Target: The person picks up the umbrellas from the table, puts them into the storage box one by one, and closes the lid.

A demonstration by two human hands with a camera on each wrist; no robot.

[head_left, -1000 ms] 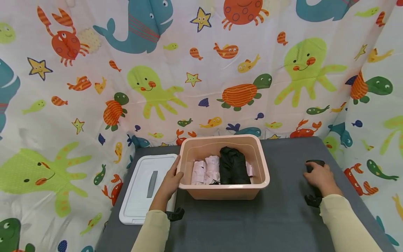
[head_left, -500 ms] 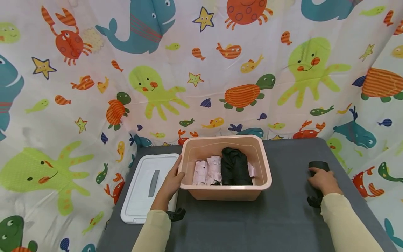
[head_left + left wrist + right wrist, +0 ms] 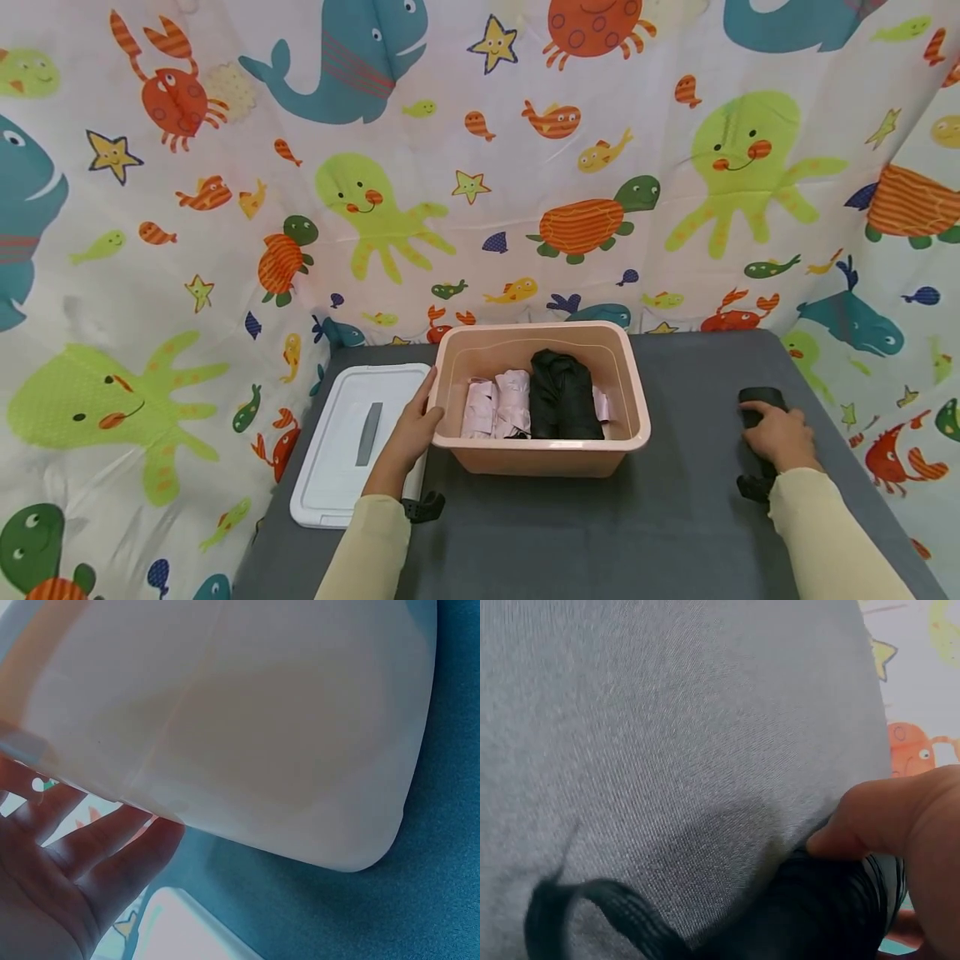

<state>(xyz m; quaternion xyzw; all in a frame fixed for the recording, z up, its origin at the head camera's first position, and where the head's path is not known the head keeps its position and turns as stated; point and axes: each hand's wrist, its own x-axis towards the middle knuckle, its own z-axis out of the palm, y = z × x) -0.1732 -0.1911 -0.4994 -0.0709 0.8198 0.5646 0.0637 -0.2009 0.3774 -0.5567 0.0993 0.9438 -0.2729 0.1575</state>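
Right hand [image 3: 780, 435] curled round a rolled black knit garment [image 3: 756, 398] at the right of the grey cloth-covered surface [image 3: 675, 533]
Left hand [image 3: 408, 429] lies flat, fingers straight, against the left wall of the pink plastic tub [image 3: 547, 454]; the tub already holds pale pink rolled pieces [image 3: 495, 404] and a black folded piece [image 3: 562, 396], so I judge the sorting well along, with this roll not yet in and the white flat lid [image 3: 352, 442] off beside it
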